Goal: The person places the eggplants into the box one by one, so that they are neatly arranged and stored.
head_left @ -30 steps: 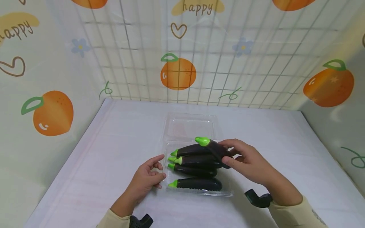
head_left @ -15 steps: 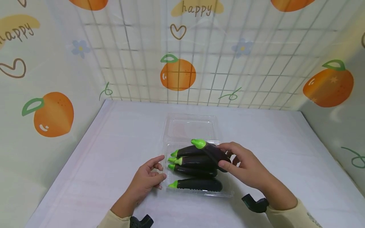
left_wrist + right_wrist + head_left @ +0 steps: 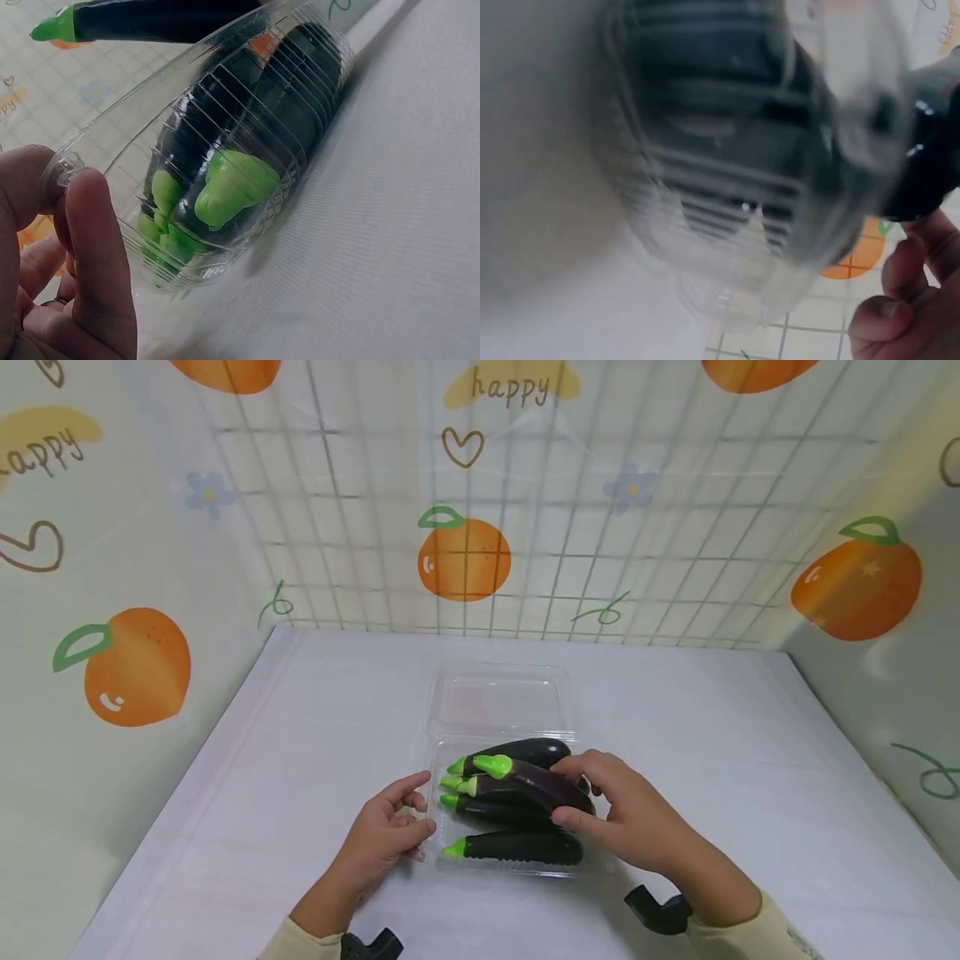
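Note:
In the head view my right hand [image 3: 630, 814] grips a dark eggplant [image 3: 542, 787] with a bright green stem by its thick end. It is tilted, stem to the left, above several other eggplants in a clear plastic clamshell box [image 3: 525, 872]. Those lie crosswise with their stems leftward; the nearest eggplant [image 3: 525, 847] is apart from the pile. At the box's left side, my left hand [image 3: 386, 831] pinches the rim between thumb [image 3: 97, 247] and finger. The left wrist view has the held eggplant [image 3: 157, 21] above the box wall. The right wrist view is blurred.
The box's clear lid [image 3: 498, 697] lies folded back on the white tabletop [image 3: 337, 710]. A curtain printed with oranges [image 3: 465, 560] hangs behind, with a wire grid showing through. Black wrist cameras [image 3: 660, 910] are strapped at both sleeves.
My right hand has moved left and toward me with the eggplant, which now hangs over the middle of the pile. The rear eggplant is uncovered. My left hand stays at the rim.

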